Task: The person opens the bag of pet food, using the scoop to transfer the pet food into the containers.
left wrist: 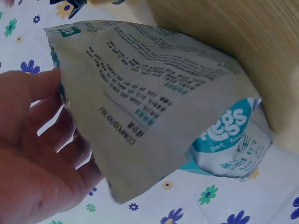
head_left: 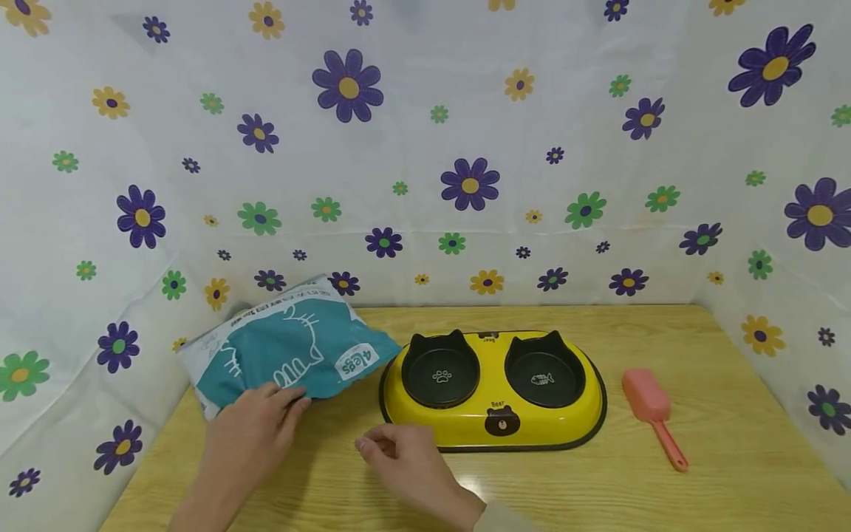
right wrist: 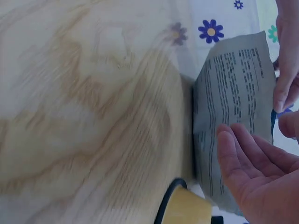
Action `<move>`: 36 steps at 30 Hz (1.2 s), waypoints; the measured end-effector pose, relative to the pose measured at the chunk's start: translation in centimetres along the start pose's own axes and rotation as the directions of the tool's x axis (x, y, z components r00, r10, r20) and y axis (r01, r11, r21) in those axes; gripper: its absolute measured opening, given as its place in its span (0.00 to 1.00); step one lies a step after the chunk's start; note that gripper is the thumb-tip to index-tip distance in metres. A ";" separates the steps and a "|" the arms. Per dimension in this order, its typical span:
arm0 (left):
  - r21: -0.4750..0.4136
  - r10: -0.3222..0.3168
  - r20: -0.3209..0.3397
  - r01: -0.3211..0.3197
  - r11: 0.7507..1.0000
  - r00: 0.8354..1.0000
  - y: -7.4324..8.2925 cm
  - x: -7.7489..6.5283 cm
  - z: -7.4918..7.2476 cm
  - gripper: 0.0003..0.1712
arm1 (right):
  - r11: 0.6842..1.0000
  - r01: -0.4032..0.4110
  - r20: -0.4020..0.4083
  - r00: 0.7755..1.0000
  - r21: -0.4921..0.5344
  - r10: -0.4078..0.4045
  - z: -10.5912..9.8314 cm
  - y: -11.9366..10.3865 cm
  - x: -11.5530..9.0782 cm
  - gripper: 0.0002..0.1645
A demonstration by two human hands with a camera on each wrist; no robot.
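A teal and white pet food bag [head_left: 286,340] leans at the back left of the table, its printed grey back [left wrist: 140,93] toward the left wrist camera. My left hand [head_left: 255,421] grips the bag's near edge, thumb on one side and fingers behind it. Apart from the bag, my right hand [head_left: 415,462] hovers just in front of the feeder, fingers loosely bent and holding nothing. In the right wrist view, the fingers of that hand [right wrist: 257,172] overlap the bag's printed back. The yellow double pet feeder [head_left: 492,436] carries two black cat-eared bowls, the left bowl [head_left: 441,388] and the right bowl [head_left: 545,384].
A pink scoop [head_left: 648,399] lies right of the feeder, handle toward the near side. Flower-patterned white cloth [head_left: 412,148] encloses the wooden table [head_left: 738,458] at the back and both sides. The feeder's left end stands close to the bag's right corner.
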State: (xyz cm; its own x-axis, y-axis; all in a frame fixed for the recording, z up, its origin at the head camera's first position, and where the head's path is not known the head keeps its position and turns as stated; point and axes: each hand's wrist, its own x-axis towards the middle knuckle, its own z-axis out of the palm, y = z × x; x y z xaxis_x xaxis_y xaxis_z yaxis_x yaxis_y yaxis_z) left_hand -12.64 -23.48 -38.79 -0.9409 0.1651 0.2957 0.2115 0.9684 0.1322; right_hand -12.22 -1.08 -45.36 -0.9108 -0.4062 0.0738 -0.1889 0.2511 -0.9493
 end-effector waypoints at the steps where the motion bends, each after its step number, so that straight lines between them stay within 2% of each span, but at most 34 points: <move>1: -0.008 -0.011 0.040 0.011 1.000 0.999 0.0 -0.1 -0.1 0.13 | 1.000 0.002 -0.005 1.000 0.009 -0.002 0.3 0.0 0.2 0.18; 4: -0.004 -0.019 0.134 0.020 1.000 0.991 0.2 -0.2 -0.3 0.12 | 1.000 -0.006 -0.025 1.000 0.007 0.006 0.9 -0.3 0.7 0.20; 7: 0.021 0.006 0.165 -0.010 1.000 0.986 0.3 -0.4 -0.2 0.07 | 1.000 -0.025 -0.045 0.999 0.003 0.025 1.3 -0.5 1.3 0.21; 9: 0.052 0.018 0.161 -0.027 0.998 0.987 0.3 -0.5 0.1 0.06 | 0.999 -0.035 -0.051 0.998 0.001 0.035 1.5 -0.5 1.7 0.21; 13: 0.080 0.029 0.136 -0.041 0.996 0.990 0.1 -0.6 0.5 0.11 | 0.999 -0.043 -0.062 0.997 -0.011 0.042 2.0 -0.5 2.5 0.22; 21: 0.023 0.043 0.116 -0.046 0.999 0.992 0.1 -0.3 1.1 0.04 | 0.994 -0.106 -0.127 0.986 0.042 0.110 2.2 -0.5 3.9 0.22; 30: -0.005 0.071 0.095 -0.071 0.997 0.993 0.2 -0.3 1.5 0.06 | 0.969 -0.146 -0.161 0.970 0.200 0.180 2.2 -0.4 4.4 0.20; 36: 0.016 0.082 0.090 -0.084 0.996 0.993 0.2 -0.3 1.7 0.06 | 0.966 -0.152 -0.164 0.968 0.209 0.188 2.2 -0.5 4.6 0.19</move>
State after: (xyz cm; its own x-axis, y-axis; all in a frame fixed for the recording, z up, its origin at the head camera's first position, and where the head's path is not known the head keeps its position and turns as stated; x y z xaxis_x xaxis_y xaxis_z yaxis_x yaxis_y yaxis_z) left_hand -12.80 -23.00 -40.47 -0.9403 0.2605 0.2192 0.2857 0.9539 0.0920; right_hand -15.52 -5.03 -45.17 -0.9777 -0.2019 -0.0571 0.0331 0.1205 -0.9922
